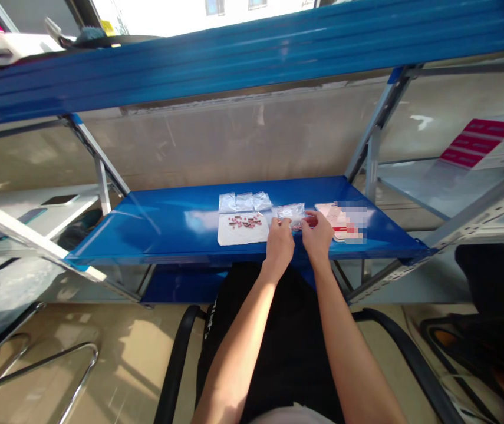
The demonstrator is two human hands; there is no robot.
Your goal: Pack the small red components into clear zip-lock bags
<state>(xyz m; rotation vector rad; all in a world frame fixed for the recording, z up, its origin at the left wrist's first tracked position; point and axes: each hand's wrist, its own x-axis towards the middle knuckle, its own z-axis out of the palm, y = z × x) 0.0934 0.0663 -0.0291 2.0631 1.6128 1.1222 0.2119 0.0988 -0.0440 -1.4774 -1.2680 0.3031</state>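
Note:
Side by side at the front of the blue shelf, my left hand (280, 242) and my right hand (319, 237) have their fingers closed on a small clear plastic bag (295, 212). Some small reddish bits show near the bag's lower edge by the right fingertips; how they lie is too small to tell. Left of my hands lies a white sheet (234, 237) with several small reddish and dark pieces (246, 222) scattered over it. Behind the sheet, three more clear bags (244, 202) lie in a row. A pinkish-white card or packet (329, 211), partly pixelated, rests beside my right hand.
A blue shelf beam (243, 59) crosses above the blue work shelf (167, 224), with grey metal posts (373, 153) at both sides. Pink-and-white boxes (477, 144) stand on the right shelf. Flat dark devices (59, 200) lie at left. Black chair arms (181, 359) flank my legs.

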